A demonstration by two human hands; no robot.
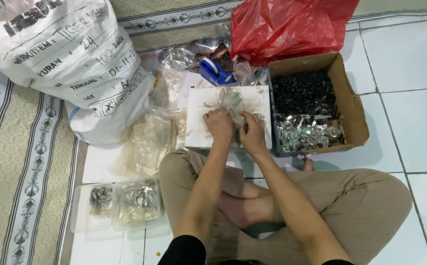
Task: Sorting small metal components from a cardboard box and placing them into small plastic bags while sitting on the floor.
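I sit cross-legged on a tiled floor. Both hands rest on a white board [201, 118] in front of my knees. My left hand [218, 125] and my right hand [253, 135] together grip a small clear plastic bag [231, 100] holding small metal parts; the bag's top sticks up beyond my fingers. To the right stands an open cardboard box [353, 113] filled with dark small parts at the back and shiny silver ones at the front.
A large white printed sack [71, 59] lies at the left, a red plastic bag [287, 27] behind the box. A blue tape dispenser [214, 71] sits behind the board. Empty clear bags [149, 140] and filled packets [137, 201] lie at the left.
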